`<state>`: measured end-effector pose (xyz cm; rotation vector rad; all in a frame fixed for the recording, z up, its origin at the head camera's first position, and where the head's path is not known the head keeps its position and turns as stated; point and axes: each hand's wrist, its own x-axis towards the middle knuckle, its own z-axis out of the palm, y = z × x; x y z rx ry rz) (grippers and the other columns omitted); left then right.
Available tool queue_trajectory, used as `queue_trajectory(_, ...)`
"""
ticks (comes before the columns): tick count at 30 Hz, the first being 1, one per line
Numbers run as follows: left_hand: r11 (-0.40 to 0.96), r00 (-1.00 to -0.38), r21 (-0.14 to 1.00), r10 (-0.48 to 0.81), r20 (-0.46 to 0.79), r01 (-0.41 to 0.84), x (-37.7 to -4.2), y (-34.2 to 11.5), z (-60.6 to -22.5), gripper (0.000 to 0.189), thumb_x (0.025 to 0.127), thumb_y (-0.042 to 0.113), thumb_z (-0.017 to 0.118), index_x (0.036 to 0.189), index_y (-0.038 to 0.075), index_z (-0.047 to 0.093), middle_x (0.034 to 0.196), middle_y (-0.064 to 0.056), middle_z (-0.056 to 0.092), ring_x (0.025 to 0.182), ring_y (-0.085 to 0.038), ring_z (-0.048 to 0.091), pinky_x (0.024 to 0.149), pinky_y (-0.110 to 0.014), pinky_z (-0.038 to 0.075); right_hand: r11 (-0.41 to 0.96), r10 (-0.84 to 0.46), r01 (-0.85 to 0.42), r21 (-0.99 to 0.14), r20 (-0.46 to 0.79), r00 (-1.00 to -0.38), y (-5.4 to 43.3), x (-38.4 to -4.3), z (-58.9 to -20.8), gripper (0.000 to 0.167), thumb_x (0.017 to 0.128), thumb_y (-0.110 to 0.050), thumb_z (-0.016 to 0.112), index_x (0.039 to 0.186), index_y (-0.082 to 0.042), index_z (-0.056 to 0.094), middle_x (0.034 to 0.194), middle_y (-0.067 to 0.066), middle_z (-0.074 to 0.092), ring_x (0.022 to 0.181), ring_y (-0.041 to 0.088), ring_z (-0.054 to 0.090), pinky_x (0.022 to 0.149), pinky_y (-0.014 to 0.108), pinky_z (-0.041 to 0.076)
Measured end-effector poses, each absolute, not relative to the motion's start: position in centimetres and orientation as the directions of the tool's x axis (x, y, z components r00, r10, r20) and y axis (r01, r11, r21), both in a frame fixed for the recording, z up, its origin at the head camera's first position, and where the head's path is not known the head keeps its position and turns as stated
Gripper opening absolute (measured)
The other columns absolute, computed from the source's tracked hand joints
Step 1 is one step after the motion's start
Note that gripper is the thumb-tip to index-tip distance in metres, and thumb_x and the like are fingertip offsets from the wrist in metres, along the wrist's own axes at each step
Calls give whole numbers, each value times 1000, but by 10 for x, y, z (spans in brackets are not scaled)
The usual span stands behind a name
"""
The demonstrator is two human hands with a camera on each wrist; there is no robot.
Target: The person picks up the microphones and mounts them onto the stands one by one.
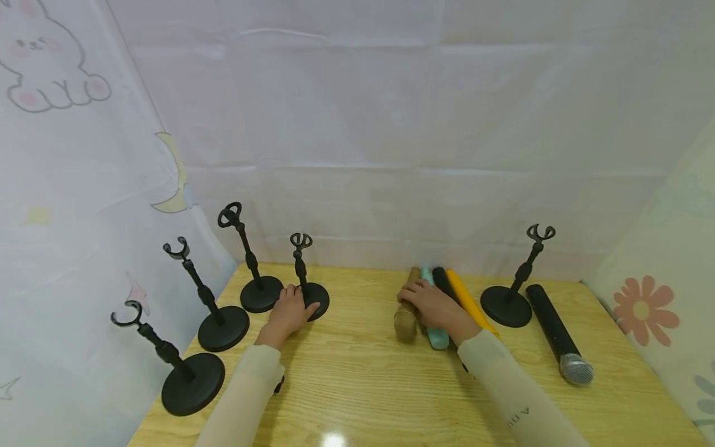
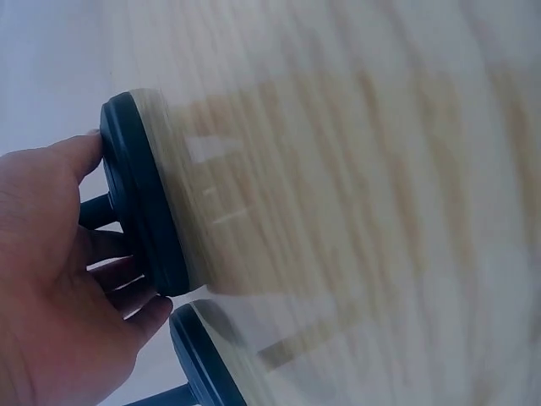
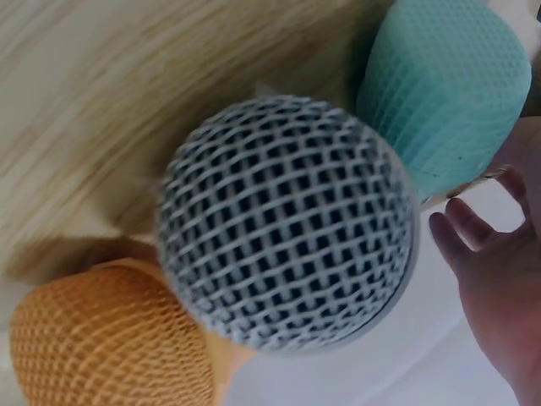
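My left hand (image 1: pixel 288 313) grips the round base of a black microphone stand (image 1: pixel 319 301); in the left wrist view the thumb is at one edge of the base (image 2: pixel 139 194) and the fingers reach past the stem. Over the handle of a gold-brown microphone (image 1: pixel 406 324), the fingers of my right hand (image 1: pixel 430 304) curl down. Beside it lie a teal microphone (image 1: pixel 437 338), a black one (image 1: pixel 441 280) and an orange one (image 1: pixel 469 301). Close up in the right wrist view are a silver mesh head (image 3: pixel 287 224), the teal head (image 3: pixel 448 93) and the orange head (image 3: pixel 110 338).
Three more black stands (image 1: pixel 192 385) line the table's left side, their clips upward. On the right, another stand (image 1: pixel 505 306) is upright next to a black microphone (image 1: pixel 553 323) with a silver head. A pale cloth (image 1: pixel 357 186) hangs behind the wooden table (image 1: pixel 357 385).
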<state>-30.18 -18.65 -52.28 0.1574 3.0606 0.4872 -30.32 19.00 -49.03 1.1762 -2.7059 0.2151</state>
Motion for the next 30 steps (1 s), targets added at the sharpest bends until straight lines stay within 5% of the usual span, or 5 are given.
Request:
queue_trajectory(10, 932, -990, 348, 128, -61, 99, -300, -188, -519, 85, 102, 52, 56, 150, -14, 32, 156, -30, 33, 146, -44, 29, 116, -55, 35, 716, -579, -652, -250, 310, -754, 194, -305, -487, 55, 82, 19, 67, 127, -11, 55, 128, 7, 57, 116, 33, 50, 97, 50, 48)
queue_trajectory(15, 935, -990, 336, 137, -44, 114, -297, -186, -515, 88, 97, 58, 59, 149, -11, 40, 153, -28, 36, 144, -42, 32, 114, -54, 38, 713, -489, -630, -308, 424, -762, 191, -302, -478, 62, 75, 11, 83, 125, -11, 55, 129, 11, 57, 119, 37, 46, 99, 54, 46)
queue_trajectory(20, 946, -987, 297, 153, -48, 132, -295, -184, -516, 86, 97, 60, 58, 149, -7, 44, 152, -26, 38, 142, -41, 33, 112, -53, 39, 587, -403, -669, -455, 553, -730, 189, -300, -472, 53, 72, 10, 86, 115, -3, 58, 118, 18, 55, 109, 38, 47, 94, 56, 42)
queue_trajectory(26, 935, -976, 296, 216, -33, 197, -293, -179, -521, 84, 100, 56, 54, 146, -13, 42, 150, -29, 37, 139, -44, 36, 112, -53, 39, 395, -276, -582, -711, 512, -813, 186, -288, -459, 35, 91, 9, 67, 123, 2, 56, 121, 23, 60, 111, 37, 57, 89, 52, 48)
queue_trajectory(30, 928, -970, 311, 237, -59, 207, -288, -175, -522, 87, 102, 56, 50, 151, -14, 32, 156, -30, 30, 144, -45, 32, 115, -53, 36, 413, -271, -548, -728, 476, -837, 180, -270, -440, 19, 96, 5, 62, 115, 1, 60, 111, 21, 65, 104, 31, 61, 84, 45, 53)
